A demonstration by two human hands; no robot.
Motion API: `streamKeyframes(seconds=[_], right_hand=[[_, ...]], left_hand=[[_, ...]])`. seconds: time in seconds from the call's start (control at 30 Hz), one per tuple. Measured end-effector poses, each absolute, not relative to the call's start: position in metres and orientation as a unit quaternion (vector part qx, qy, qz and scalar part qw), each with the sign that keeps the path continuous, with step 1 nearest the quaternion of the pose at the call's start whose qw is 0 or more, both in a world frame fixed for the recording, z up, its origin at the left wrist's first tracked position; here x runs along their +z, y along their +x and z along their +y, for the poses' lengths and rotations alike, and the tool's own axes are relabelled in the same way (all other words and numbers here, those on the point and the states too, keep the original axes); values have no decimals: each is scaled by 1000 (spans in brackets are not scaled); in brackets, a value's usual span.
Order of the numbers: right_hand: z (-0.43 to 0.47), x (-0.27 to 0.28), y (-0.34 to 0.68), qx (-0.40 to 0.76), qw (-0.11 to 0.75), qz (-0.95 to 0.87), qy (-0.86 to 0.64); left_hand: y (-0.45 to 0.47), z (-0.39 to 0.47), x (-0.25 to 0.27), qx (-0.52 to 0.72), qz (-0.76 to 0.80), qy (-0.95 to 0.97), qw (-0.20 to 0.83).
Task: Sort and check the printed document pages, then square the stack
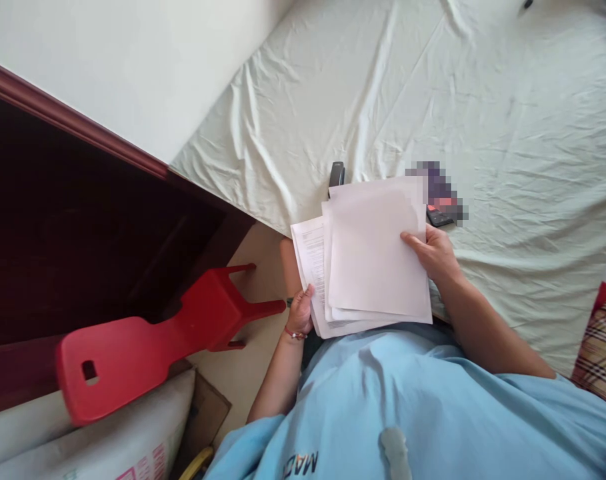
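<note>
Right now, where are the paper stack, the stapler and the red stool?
Paper stack (373, 260), head view, middle of the top blank sheet.
Stapler (336, 175), head view, its dark body above the papers' edge.
Red stool (133, 357), head view, on its tipped seat.

Papers over bed edge, stool to L.

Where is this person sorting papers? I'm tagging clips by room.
Probably a bedroom at home: a bed sheet spread wide, a red plastic chair beside dark wooden furniture, papers held in both hands.
</note>
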State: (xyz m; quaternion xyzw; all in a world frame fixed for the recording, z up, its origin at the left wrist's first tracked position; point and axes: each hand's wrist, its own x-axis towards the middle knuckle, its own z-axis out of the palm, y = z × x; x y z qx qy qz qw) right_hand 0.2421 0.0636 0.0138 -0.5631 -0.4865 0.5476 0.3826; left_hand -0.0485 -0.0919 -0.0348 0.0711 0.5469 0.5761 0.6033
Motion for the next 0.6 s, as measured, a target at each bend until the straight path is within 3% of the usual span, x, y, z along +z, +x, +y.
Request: streamKeyframes(seconds=[0.47, 0.6], right_hand=[[65, 10, 240, 523, 392, -505, -564], [65, 12, 240, 508, 382, -526, -566]], left_hand=[[-59, -95, -44, 576, 506, -30, 641], [-58, -95, -42, 576, 540, 24, 613]])
